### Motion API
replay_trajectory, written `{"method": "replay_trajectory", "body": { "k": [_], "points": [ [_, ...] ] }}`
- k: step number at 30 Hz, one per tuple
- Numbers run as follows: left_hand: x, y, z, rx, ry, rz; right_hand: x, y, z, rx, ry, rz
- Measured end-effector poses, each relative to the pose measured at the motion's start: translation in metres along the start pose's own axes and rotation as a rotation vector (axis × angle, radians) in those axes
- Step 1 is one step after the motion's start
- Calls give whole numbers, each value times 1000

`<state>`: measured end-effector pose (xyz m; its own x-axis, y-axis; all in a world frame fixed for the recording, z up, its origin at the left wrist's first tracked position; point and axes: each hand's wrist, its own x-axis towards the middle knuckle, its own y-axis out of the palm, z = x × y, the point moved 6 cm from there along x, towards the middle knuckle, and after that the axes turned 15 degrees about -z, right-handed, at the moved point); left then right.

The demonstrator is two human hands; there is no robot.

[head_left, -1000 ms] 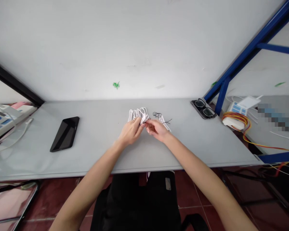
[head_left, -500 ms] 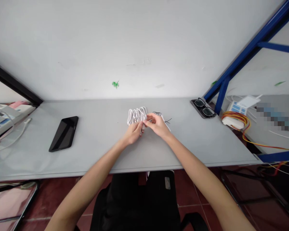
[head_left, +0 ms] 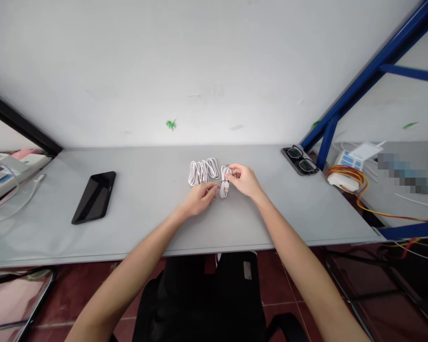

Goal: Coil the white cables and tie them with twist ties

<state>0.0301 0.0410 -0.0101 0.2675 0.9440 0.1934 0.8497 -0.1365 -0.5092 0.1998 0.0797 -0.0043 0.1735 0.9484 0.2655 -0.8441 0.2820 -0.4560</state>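
A coiled white USB cable [head_left: 224, 189] with a black tie around its middle is pinched between the thumb and fingers of my right hand [head_left: 248, 181]. Its metal plug points toward me. Just left of it, my left hand [head_left: 199, 198] holds nothing, its fingers loosely apart and the fingertips close to the coil; whether they touch it I cannot tell. Behind my left hand, several more coiled white cables [head_left: 201, 172] lie side by side on the grey table [head_left: 146, 190].
A black phone [head_left: 95, 197] lies on the left. At the back right, eyeglasses [head_left: 301, 159] rest on a dark flat object. Past the blue frame [head_left: 330, 137] are a white device with red and yellow wires [head_left: 349, 175]. The table's front edge runs before my body.
My right hand has moved slightly right with the tied cable, away from the other coils. My left hand has let go, and its fingers have loosened.
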Motion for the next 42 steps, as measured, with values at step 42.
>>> {"method": "replay_trajectory", "body": {
  "k": [42],
  "points": [
    [8, -17, 8, 139, -3, -254, -24, 54, 51, -876, -725, 92]
  ]
}}
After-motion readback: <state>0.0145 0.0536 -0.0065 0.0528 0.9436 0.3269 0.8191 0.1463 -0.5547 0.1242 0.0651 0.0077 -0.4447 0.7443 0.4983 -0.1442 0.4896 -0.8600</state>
